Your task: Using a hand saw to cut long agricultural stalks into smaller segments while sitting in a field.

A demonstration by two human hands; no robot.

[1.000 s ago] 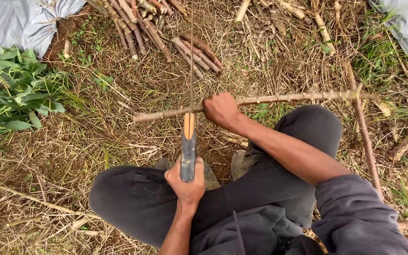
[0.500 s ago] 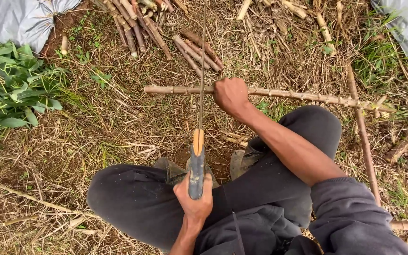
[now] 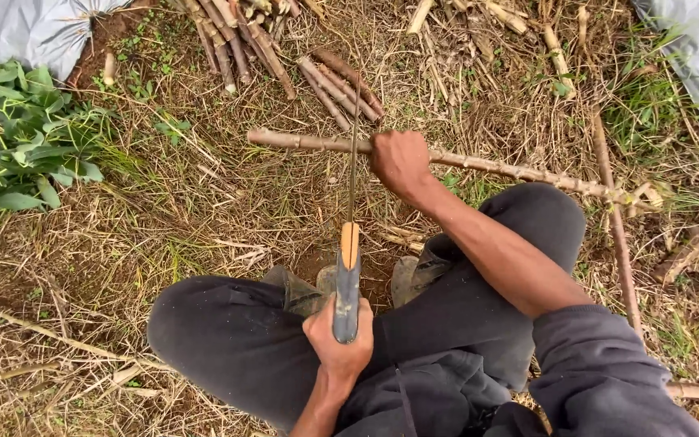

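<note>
I squat on dry grass in dark trousers. My left hand (image 3: 340,344) grips the grey and orange handle of a long knife (image 3: 348,275). Its thin blade (image 3: 353,174) is seen edge-on and points away from me, reaching the stick. My right hand (image 3: 400,162) is closed around a long knobbly stick (image 3: 519,170) held level across the view. The blade meets the stick just left of that hand. The stick's cut left end (image 3: 256,136) sticks out free.
A pile of short cut stick pieces (image 3: 285,57) lies on the ground beyond the stick. More loose stalks (image 3: 519,24) lie at the top right. A thin upright stem (image 3: 616,235) stands at the right. Leafy green plants (image 3: 22,146) and grey sheets (image 3: 26,32) border the left.
My right hand has pushed the stick away from me and to the right. The knife stays in my left hand, its blade now reaching across the stick beside my right hand.
</note>
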